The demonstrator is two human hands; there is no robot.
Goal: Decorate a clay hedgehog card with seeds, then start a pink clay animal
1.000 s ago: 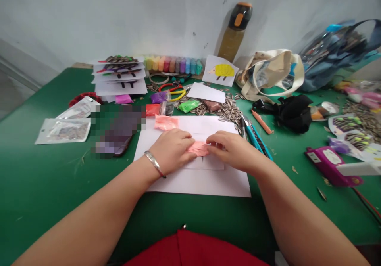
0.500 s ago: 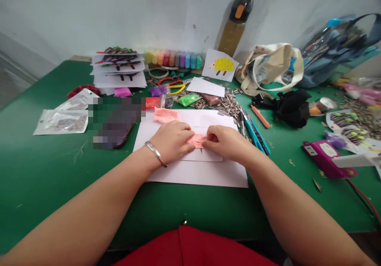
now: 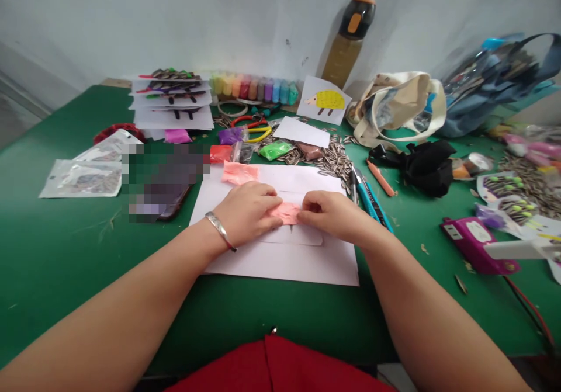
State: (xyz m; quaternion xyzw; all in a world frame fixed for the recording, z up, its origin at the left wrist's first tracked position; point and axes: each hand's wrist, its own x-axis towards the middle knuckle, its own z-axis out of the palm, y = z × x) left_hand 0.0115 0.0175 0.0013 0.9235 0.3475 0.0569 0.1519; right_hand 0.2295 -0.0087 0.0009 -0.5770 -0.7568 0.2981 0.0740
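A flattened strip of salmon-pink modelling clay (image 3: 286, 211) lies on a small white card (image 3: 302, 238), which rests on larger white sheets (image 3: 280, 266). From the left, my left hand (image 3: 250, 210) holds the clay, thumb at its near edge and fingers over its far side. The curled fingers of my right hand (image 3: 329, 212) pinch the clay's right end. A short dark pencil-like mark shows on the card just below the clay. Behind my left hand is a crumpled salmon-pink clay packet (image 3: 239, 173).
Sunflower seeds (image 3: 335, 158), small clay packets and scissors (image 3: 258, 132) lie behind the sheets. To the right are a blue utility knife (image 3: 372, 199) and a purple power strip (image 3: 477, 243). A hedgehog picture card (image 3: 324, 101) leans near a bottle (image 3: 348, 41). Left is a blurred-out phone (image 3: 169, 184).
Both hands keep their places on the clay, with only slight finger movement. The whole view has shifted a little, so the sheets appear slightly lower and further left.
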